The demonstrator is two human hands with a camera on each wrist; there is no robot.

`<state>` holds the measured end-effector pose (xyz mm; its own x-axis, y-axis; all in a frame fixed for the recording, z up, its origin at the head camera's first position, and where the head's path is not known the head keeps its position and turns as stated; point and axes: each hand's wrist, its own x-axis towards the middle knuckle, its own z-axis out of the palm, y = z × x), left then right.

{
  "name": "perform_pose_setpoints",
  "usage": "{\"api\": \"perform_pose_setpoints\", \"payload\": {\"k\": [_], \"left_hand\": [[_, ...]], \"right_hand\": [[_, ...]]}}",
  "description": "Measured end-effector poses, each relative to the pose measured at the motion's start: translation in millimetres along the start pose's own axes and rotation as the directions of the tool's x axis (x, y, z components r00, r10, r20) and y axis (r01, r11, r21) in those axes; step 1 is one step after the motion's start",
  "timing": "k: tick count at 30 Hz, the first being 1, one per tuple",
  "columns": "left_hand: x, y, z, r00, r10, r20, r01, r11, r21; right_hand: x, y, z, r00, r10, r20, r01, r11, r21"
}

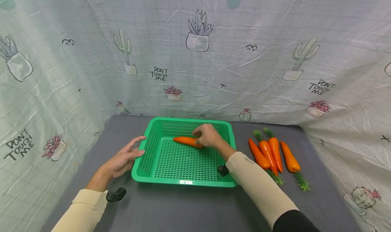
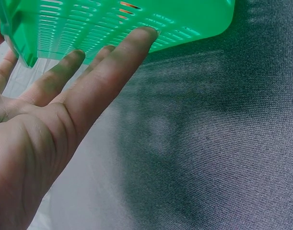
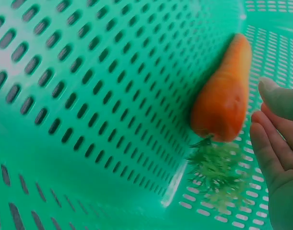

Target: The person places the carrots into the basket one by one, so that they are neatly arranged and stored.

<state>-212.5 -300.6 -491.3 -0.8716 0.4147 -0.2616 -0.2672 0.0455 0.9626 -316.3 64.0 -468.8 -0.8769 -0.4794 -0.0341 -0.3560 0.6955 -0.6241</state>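
A green plastic basket (image 1: 183, 182) with slotted walls stands on the grey table. Inside it lies one orange carrot (image 1: 184, 141), its leafy green top (image 3: 216, 167) seen in the right wrist view along the basket wall. My right hand (image 1: 208, 136) is inside the basket and overlaps the carrot's thick end in the head view. From the right wrist, its fingertips (image 3: 263, 129) show beside the carrot with a gap between, fingers loosely bent around nothing. At the basket's left side is my left hand (image 1: 123, 160), its fingers stretched out against the outer wall and rim.
Several more carrots (image 1: 275, 154) with green tops lie to the right of the basket, beyond my right forearm. A patterned cloth (image 1: 195, 76) hangs behind and at both sides of the grey table (image 1: 171, 208).
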Motion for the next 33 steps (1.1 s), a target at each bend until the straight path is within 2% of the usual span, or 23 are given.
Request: {"api": "perform_pose_setpoints", "payload": {"k": [4, 14, 27, 33], "left_hand": [[0.5, -0.7, -0.6, 1.0, 0.002, 0.007, -0.002, 1.0, -0.002], [0.9, -1.2, -1.7, 1.0, 0.004, 0.009, -0.004, 1.0, -0.002], [0.5, 0.2, -3.8, 1.0, -0.002, 0.008, 0.002, 1.0, 0.012], [2.1, 1.5, -2.7, 1.0, -0.007, 0.012, 0.007, 1.0, 0.018]], "right_hand": [[-4.5, -2, -6, 0.997, 0.053, -0.05, -0.047, 0.992, 0.116], [-16.8, -1, -29, 0.983, 0.138, -0.118, -0.098, 0.951, 0.293], [-39.0, 13, -69, 0.964, 0.232, -0.128, -0.167, 0.907, 0.388], [-50.0, 18, -81, 0.962, 0.236, -0.136, -0.168, 0.908, 0.383]]}}
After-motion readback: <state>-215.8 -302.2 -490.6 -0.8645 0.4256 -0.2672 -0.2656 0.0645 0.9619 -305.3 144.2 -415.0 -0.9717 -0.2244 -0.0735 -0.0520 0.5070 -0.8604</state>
